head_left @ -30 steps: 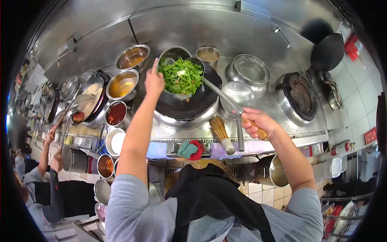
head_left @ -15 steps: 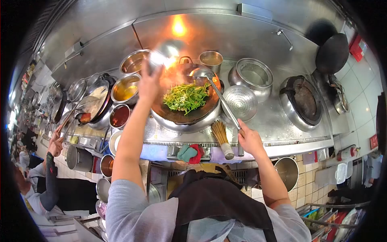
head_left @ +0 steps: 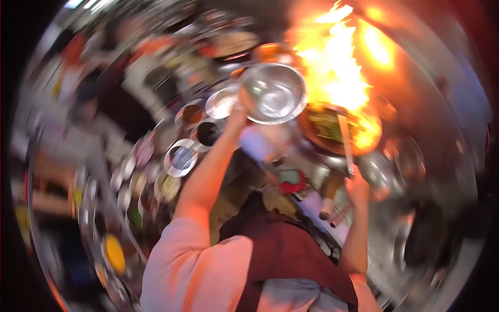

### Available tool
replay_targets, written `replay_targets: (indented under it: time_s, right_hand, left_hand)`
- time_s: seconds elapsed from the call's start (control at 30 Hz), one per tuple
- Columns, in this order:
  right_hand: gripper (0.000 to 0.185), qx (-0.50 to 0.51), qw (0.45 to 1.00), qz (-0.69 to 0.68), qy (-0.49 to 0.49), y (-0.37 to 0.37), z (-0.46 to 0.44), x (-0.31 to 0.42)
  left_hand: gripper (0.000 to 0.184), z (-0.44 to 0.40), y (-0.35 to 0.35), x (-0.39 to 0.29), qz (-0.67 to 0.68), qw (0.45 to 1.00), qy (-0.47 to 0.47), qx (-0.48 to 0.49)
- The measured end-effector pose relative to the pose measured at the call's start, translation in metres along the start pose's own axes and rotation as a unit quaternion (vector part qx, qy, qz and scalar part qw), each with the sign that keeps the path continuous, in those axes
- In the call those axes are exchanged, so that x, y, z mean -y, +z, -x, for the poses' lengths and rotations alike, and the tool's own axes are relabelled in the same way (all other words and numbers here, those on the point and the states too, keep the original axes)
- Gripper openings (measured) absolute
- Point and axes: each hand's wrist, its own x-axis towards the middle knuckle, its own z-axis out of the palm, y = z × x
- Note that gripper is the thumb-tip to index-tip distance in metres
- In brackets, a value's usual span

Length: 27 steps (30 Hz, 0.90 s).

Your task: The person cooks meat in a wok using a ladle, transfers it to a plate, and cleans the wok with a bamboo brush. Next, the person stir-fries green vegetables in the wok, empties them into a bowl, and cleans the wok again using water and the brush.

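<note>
My left hand (head_left: pixel 237 117) grips the edge of an empty-looking shiny metal bowl (head_left: pixel 274 94), tilted so its inside faces me, left of the fire. In my right hand (head_left: pixel 357 187) is the long handle of a ladle (head_left: pixel 345 136); its head is lost in the wok and flames. The wok (head_left: pixel 323 145) holds green vegetables (head_left: pixel 327 125), partly hidden by glare. Tall bright flames (head_left: pixel 335 67) rise from it. Motion smears much of the view.
Several round containers, one with dark red-brown contents (head_left: pixel 192 115), stand left of my forearm. A bamboo brush (head_left: pixel 329 195) and a red and green cloth (head_left: pixel 292 179) lie near the stove's front edge. A blurred perforated skimmer (head_left: pixel 377 169) sits right of the wok.
Flames have flared high over the wok. My left hand has drawn the bowl back from above the wok toward me. The whole view has turned left, while the ladle stays in my right hand.
</note>
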Motion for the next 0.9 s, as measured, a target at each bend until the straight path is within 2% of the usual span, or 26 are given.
replay_targets:
  time_s: [0.03,0.07,0.1,0.13,0.2,0.23,0.27,0.3,0.33,0.37,0.4,0.43,0.47,0.5,0.53,0.57,0.63,0.67,0.7,0.73,0.77,0.8,0.83,0.87,0.9]
  right_hand:
    - [0.048,-0.016,0.996,0.069,-0.056,0.008,-0.005,-0.005]
    - [0.051,0.014,0.996,-0.011,-0.087,0.011,-0.008,0.004]
    - [0.055,0.033,0.992,-0.020,-0.124,0.026,-0.020,-0.019]
    - [0.055,0.085,0.986,-0.003,-0.144,0.034,-0.031,-0.035]
    - [0.060,0.107,0.984,-0.035,-0.139,0.061,-0.056,-0.083]
    - [0.062,0.120,0.986,-0.041,-0.112,0.062,-0.068,-0.090]
    - [0.061,0.144,0.986,-0.042,-0.070,0.055,-0.066,-0.073]
    - [0.062,0.130,0.985,0.053,-0.100,0.062,-0.091,-0.102]
    - [0.062,0.165,0.985,0.020,-0.043,0.055,-0.083,-0.078]
    - [0.062,0.196,0.980,-0.011,0.019,0.043,-0.065,-0.051]
    - [0.062,0.208,0.978,-0.003,0.003,0.047,-0.065,-0.045]
    - [0.061,0.200,0.977,-0.066,0.019,0.051,-0.067,-0.049]
    - [0.059,0.190,0.972,-0.135,0.043,0.059,-0.073,-0.064]
    - [0.057,0.172,0.962,-0.201,0.070,0.060,-0.070,-0.066]
    - [0.057,0.166,0.962,-0.202,0.074,0.063,-0.068,-0.066]
    - [0.059,0.153,0.963,-0.210,0.075,0.064,-0.062,-0.058]
    - [0.058,0.119,0.968,-0.212,0.059,0.055,-0.058,-0.063]
    - [0.056,0.100,0.972,-0.208,0.043,0.051,-0.062,-0.071]
    - [0.053,0.079,0.977,-0.198,0.033,0.039,-0.056,-0.065]
    - [0.050,0.068,0.971,-0.225,0.051,0.024,-0.050,-0.060]
    - [0.050,0.058,0.970,-0.227,0.069,0.011,-0.044,-0.056]
    - [0.051,0.049,0.969,-0.227,0.087,-0.004,-0.036,-0.047]
    - [0.051,0.047,0.953,-0.278,0.114,-0.018,-0.024,-0.036]
    - [0.051,0.038,0.934,-0.329,0.137,-0.028,-0.005,-0.015]
    - [0.052,0.029,0.872,-0.460,0.163,-0.031,0.009,-0.011]
  left_hand:
    - [0.033,0.070,-0.009,-0.012,0.017,0.991,-0.021,-0.134]
    - [0.034,0.116,-0.036,-0.008,0.091,0.986,-0.040,-0.136]
    - [0.039,0.155,-0.076,0.018,0.073,0.974,-0.041,-0.212]
    - [0.041,0.208,-0.101,0.031,0.122,0.963,-0.029,-0.238]
    - [0.037,0.303,-0.185,0.107,0.134,0.926,-0.003,-0.354]
    - [0.038,0.363,-0.193,0.122,0.147,0.879,0.032,-0.452]
    - [0.039,0.425,-0.197,0.133,0.158,0.826,0.066,-0.537]
    - [0.035,0.484,-0.217,0.170,0.230,0.751,0.053,-0.616]
    - [0.030,0.535,-0.194,0.161,0.251,0.640,0.084,-0.721]
    - [0.026,0.591,-0.191,0.188,0.231,0.564,0.102,-0.786]
    - [0.022,0.630,-0.168,0.183,0.271,0.490,0.163,-0.813]
    - [0.016,0.669,-0.158,0.204,0.279,0.389,0.171,-0.861]
    - [0.012,0.707,-0.151,0.242,0.241,0.349,0.163,-0.891]
    - [0.007,0.722,-0.135,0.241,0.254,0.301,0.223,-0.892]
    - [0.006,0.729,-0.128,0.237,0.238,0.196,0.231,-0.923]
    - [0.010,0.756,-0.131,0.263,0.236,0.186,0.235,-0.925]
    - [0.036,0.770,-0.130,0.269,0.247,0.195,0.224,-0.922]
    - [0.048,0.777,-0.137,0.267,0.357,0.186,0.262,-0.877]
    - [0.061,0.778,-0.145,0.273,0.330,0.234,0.252,-0.879]
    - [0.074,0.790,-0.164,0.284,0.270,0.331,0.247,-0.870]
    - [0.077,0.768,-0.165,0.248,0.336,0.326,0.176,-0.866]
    - [0.062,0.734,-0.176,0.239,0.258,0.391,0.087,-0.879]
    - [0.048,0.703,-0.181,0.226,0.182,0.561,0.021,-0.807]
    - [0.038,0.661,-0.200,0.227,0.083,0.652,-0.035,-0.753]
    - [0.032,0.612,-0.219,0.226,0.080,0.727,-0.059,-0.679]
